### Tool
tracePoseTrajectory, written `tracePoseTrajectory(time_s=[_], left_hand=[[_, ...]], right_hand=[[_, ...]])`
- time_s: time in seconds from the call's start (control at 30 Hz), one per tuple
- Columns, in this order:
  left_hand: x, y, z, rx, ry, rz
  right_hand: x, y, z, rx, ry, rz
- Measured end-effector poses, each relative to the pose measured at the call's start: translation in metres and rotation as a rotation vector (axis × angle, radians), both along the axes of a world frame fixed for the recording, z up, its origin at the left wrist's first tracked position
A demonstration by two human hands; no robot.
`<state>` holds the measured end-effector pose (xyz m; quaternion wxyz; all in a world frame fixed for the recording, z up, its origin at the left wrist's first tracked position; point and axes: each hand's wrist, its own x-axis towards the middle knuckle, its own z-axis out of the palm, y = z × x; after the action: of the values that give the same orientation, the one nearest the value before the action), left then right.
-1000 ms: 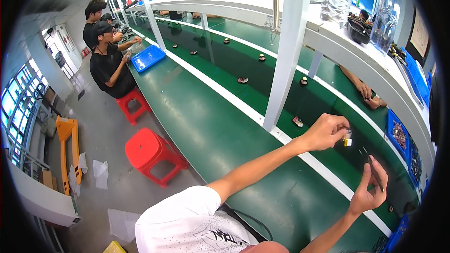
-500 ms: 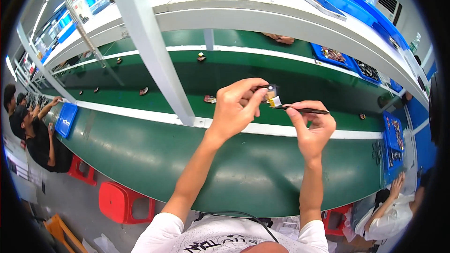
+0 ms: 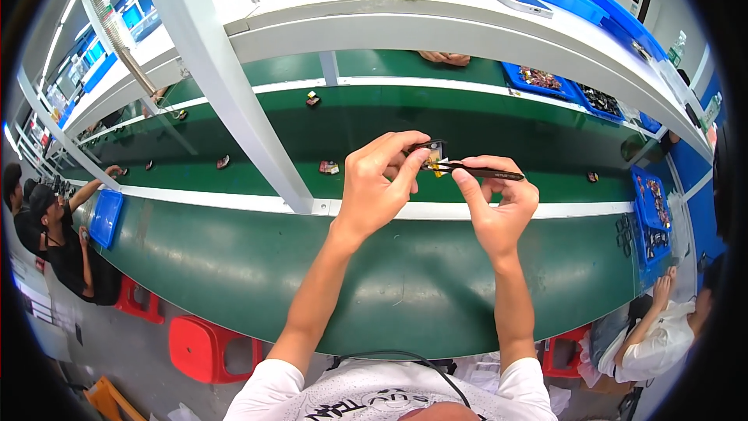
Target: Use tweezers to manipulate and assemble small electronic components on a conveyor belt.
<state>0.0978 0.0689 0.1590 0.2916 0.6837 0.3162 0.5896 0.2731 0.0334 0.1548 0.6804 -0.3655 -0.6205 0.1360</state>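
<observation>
Above the green conveyor belt, my left hand (image 3: 372, 181) pinches a small electronic assembly (image 3: 435, 148) with a black edge and a clear or pale part. A yellow-taped piece (image 3: 439, 168) shows at its lower side, partly hidden by the fingers and tool. My right hand (image 3: 502, 206) is closed around black tweezers (image 3: 491, 172), whose tips point left and reach the yellow-taped piece. Whether the tips grip it is too small to tell. A small red-and-white assembly (image 3: 329, 167) lies on the belt left of my hands.
A white shelf (image 3: 436, 31) and its slanting post (image 3: 226, 78) stand beyond my hands. Blue trays of parts (image 3: 541, 80) sit at the back right, and a blue bin (image 3: 653, 201) is at the right. Co-workers (image 3: 70, 242) sit at both ends. A red stool (image 3: 204, 347) stands lower left.
The whole view has shifted, and both hands appear slightly farther left. The silvery face of the yellow-taped piece shows less now, and the tweezers lie across it close to the left fingers.
</observation>
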Motion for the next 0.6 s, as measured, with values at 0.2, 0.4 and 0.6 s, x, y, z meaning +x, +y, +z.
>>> tracePoseTrajectory(time_s=[0.2,0.4,0.6], left_hand=[[0.003,-0.001,-0.002,0.016,0.014,0.017],[0.005,-0.003,-0.001,-0.072,-0.027,-0.038],[0.004,-0.001,-0.004,-0.172,-0.097,-0.114]], right_hand=[[0.001,0.002,0.0,-0.048,-0.058,-0.02],[0.009,0.004,0.001,-0.178,0.055,0.063],[0.011,0.007,0.0,-0.261,0.209,0.174]])
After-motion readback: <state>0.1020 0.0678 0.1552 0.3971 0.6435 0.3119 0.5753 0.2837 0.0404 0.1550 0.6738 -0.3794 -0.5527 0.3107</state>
